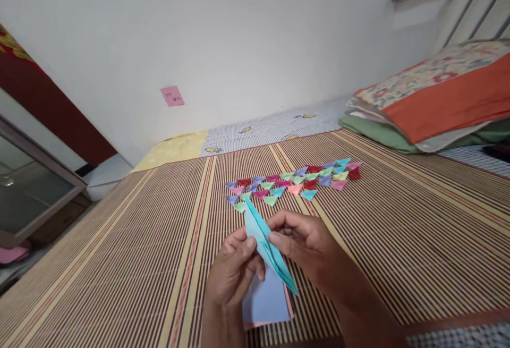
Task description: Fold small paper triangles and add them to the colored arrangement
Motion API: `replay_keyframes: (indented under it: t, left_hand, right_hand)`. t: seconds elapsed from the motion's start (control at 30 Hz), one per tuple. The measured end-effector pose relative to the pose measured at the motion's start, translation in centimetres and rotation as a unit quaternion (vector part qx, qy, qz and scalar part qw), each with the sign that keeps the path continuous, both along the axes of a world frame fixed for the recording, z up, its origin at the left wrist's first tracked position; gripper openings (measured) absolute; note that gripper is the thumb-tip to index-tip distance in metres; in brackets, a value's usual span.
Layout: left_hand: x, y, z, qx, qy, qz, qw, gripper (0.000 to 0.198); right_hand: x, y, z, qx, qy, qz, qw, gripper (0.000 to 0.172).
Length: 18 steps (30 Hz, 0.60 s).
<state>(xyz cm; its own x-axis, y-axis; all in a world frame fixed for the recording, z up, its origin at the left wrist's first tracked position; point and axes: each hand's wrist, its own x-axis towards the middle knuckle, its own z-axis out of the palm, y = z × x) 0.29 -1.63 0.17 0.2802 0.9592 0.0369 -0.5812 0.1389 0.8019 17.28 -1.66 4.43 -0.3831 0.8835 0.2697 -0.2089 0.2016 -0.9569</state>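
Note:
A folded turquoise sheet of paper [258, 226] is held up between both hands, slanting from upper left to lower right, with its folds partly spread. My left hand [235, 263] pinches its left edge, thumb on top. My right hand [305, 236] grips the other edge between thumb and fingers. Below them lies a small stack of paper sheets [266, 303], blue on top with a pink edge showing; the hands hide its upper part. Beyond the hands, several small folded paper triangles [295, 189] in many colours lie in rows.
A striped bamboo mat [159, 242] covers the bed. Folded bedding [438, 93] in orange, floral and green is piled at the right. A pink note [172, 95] is stuck on the white wall. A glass-fronted cabinet [34, 178] stands at the left.

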Motion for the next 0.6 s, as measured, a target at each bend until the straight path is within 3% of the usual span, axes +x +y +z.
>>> replay_keyframes:
  t: [0.17, 0.27, 0.4, 0.5, 0.6]
  left_hand:
    - [-0.3, -0.1, 0.2, 0.019, 0.077, 0.01, 0.997, 0.024]
    - [-0.4, -0.5, 0.6, 0.037, 0.134, 0.01, 0.99, 0.021]
    - [-0.2, -0.6, 0.9, 0.046, 0.167, 0.047, 0.984, 0.02]
    - [0.2, -0.4, 0.9, 0.041, 0.174, 0.081, 0.981, 0.021]
    - [0.5, -0.2, 0.8, 0.029, 0.189, 0.092, 0.977, 0.028]
  right_hand:
    - [-0.2, 0.0, 0.2, 0.051, -0.105, -0.08, 0.99, 0.007]
    - [-0.3, 0.1, -0.1, 0.099, -0.162, -0.134, 0.973, 0.016]
    - [-0.7, 0.3, -0.5, 0.145, -0.136, -0.179, 0.964, 0.021]
    - [-0.9, 0.6, -0.9, 0.138, -0.096, -0.195, 0.966, 0.017]
    - [-1.0, 0.9, -1.3, 0.131, -0.118, -0.196, 0.965, 0.018]
